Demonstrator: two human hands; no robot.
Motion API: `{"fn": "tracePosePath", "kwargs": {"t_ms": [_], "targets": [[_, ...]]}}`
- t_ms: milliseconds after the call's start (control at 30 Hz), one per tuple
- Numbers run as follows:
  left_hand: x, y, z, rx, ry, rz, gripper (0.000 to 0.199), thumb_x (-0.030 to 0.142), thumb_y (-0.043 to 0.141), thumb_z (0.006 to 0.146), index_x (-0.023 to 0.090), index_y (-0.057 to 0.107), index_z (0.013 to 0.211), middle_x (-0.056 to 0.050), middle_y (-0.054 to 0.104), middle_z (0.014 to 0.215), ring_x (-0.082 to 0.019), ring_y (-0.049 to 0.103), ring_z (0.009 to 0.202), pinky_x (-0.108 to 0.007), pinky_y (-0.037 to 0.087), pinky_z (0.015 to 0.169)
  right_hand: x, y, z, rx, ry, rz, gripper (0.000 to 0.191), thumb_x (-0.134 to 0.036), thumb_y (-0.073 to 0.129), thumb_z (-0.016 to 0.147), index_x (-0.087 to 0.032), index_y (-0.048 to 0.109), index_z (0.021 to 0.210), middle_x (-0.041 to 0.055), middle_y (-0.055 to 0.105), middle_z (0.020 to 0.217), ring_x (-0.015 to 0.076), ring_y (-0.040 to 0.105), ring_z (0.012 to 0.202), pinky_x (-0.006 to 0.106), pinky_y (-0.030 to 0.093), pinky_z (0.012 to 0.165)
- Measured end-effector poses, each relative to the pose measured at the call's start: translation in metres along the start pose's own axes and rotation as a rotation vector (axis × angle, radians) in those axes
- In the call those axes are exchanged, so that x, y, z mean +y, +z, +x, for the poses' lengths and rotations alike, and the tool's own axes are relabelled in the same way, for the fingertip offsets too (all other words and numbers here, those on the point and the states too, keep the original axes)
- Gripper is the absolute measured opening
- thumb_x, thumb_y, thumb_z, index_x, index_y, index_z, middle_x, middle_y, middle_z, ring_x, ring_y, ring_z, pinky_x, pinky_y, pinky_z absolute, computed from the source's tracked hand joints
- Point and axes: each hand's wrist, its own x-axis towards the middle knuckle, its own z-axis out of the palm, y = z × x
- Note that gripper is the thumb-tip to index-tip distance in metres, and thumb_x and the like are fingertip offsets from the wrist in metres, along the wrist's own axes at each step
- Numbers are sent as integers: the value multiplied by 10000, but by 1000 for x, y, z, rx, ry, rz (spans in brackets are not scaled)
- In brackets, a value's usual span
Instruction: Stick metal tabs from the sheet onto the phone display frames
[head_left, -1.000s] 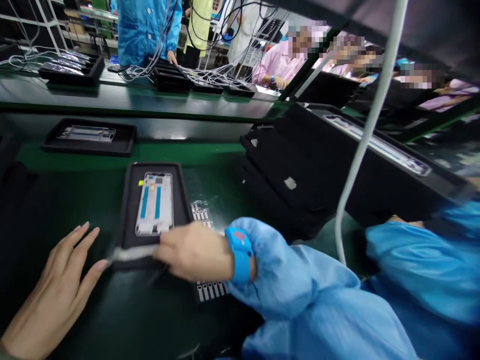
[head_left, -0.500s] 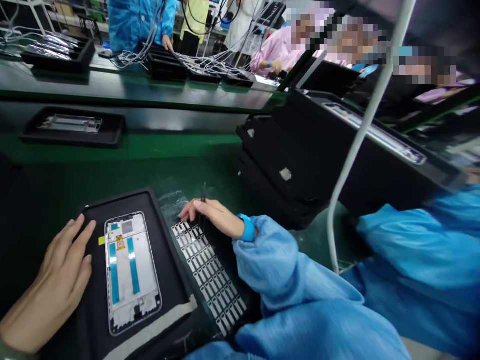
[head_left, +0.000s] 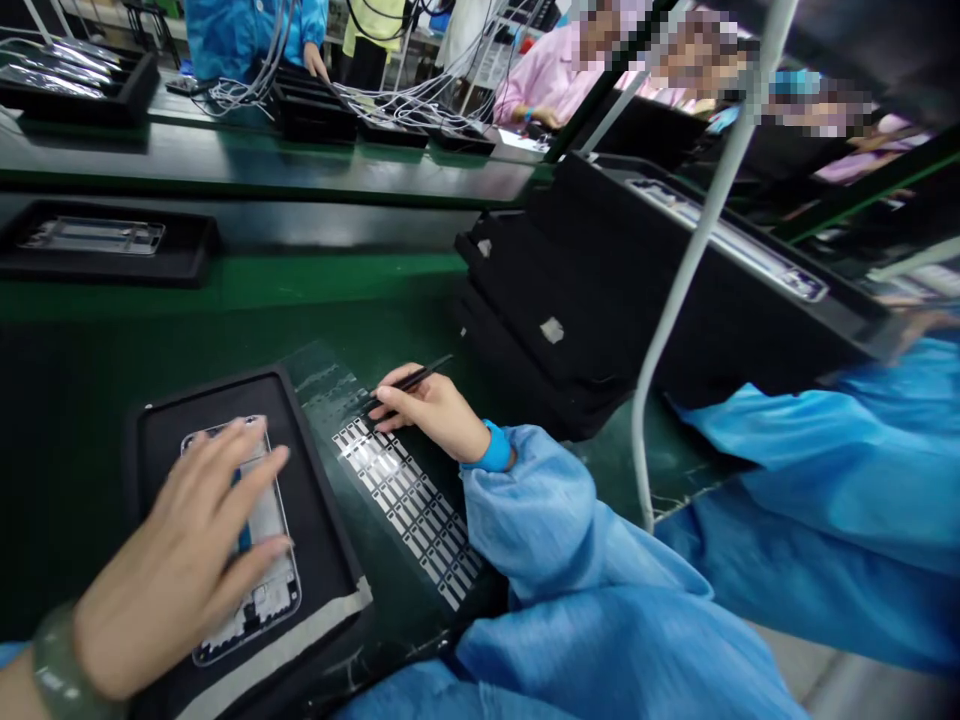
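Note:
A phone frame [head_left: 274, 590] with a silvery inner face lies in a black tray [head_left: 322, 540] in front of me. Over its upper part hovers my left hand [head_left: 187, 530], fingers spread and holding nothing; whether it touches the frame I cannot tell. Much of the frame is hidden beneath it. My right hand [head_left: 431, 410] grips dark tweezers [head_left: 424, 375], their tips near the top end of a clear sheet of small silvery stickers [head_left: 409, 505]. That sheet lies on the green bench right of the tray.
Black trays are stacked [head_left: 540, 330] at the right, a white cable [head_left: 675, 290] hanging before them. Another tray [head_left: 191, 255] holding a phone frame lies back left. Beyond a ledge [head_left: 315, 175], people stand near bundled cables. A blue sleeve [head_left: 825, 420] of a co-worker is close on my right.
My left hand has moved right, from the tray's left edge to over the phone frame. The tweezers have tilted from upright to slanting in my right hand. The whole view has shifted slightly.

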Motion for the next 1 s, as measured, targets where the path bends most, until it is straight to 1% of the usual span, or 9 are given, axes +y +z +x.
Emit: {"fn": "tracePosePath", "kwargs": {"t_ms": [100, 167, 267, 433, 533, 667, 800, 1000], "targets": [[26, 10, 30, -43, 147, 14, 586, 552, 420, 867, 225, 407, 1353, -116, 406, 1430, -282, 343, 1336, -520, 278, 1099, 7, 3, -2, 60, 24, -89, 411, -408, 773, 623, -164, 497, 803, -24, 605, 620, 158, 677, 599, 269, 589, 532], [39, 19, 47, -84, 151, 23, 592, 593, 395, 859, 216, 474, 1308, -152, 458, 1383, -303, 379, 1311, -556, 262, 1089, 12, 3, 0, 73, 17, -124, 401, -408, 766, 631, -180, 478, 792, -39, 597, 582, 162, 673, 553, 267, 583, 499], [47, 30, 61, -126, 97, 35, 586, 618, 362, 856, 232, 533, 1262, -181, 498, 1336, -341, 405, 1286, -615, 234, 1065, 17, 3, 3, 61, 21, -128, 377, -408, 749, 657, -198, 461, 779, -37, 608, 560, 175, 674, 532, 275, 582, 483], [46, 37, 62, -123, 85, 17, 537, 590, 380, 865, 256, 535, 1256, -168, 488, 1347, -349, 402, 1283, -636, 216, 1057, 18, 4, 5, 70, 40, -90, 372, -406, 743, 669, -204, 452, 780, -34, 618, 564, 184, 675, 529, 280, 578, 467], [46, 37, 61, -116, 92, 21, 533, 583, 385, 866, 256, 530, 1261, -159, 486, 1349, -344, 402, 1281, -636, 215, 1059, 17, 5, 4, 66, 40, -103, 358, -402, 740, 674, -202, 461, 774, -34, 614, 565, 180, 675, 531, 279, 578, 475], [46, 37, 62, -125, 90, 27, 534, 581, 383, 866, 257, 528, 1265, -159, 483, 1349, -343, 395, 1286, -636, 218, 1060, 16, 8, 3, 66, 33, -50, 361, -383, 755, 654, -206, 464, 772, -47, 602, 571, 166, 669, 523, 259, 572, 470], [46, 37, 62, -127, 90, 2, 541, 584, 374, 868, 257, 521, 1274, -158, 485, 1347, -342, 403, 1278, -640, 205, 1062, 17, 9, 2, 81, 18, -52, 347, -377, 753, 657, -208, 467, 759, -49, 603, 559, 156, 663, 513, 245, 565, 469], [45, 36, 62, -144, 89, 35, 537, 581, 358, 875, 274, 503, 1292, -162, 467, 1367, -335, 430, 1258, -647, 202, 1059, 18, 7, 2, 85, 25, -58, 351, -413, 739, 665, -212, 469, 763, -42, 611, 565, 168, 669, 526, 267, 573, 485]]}}
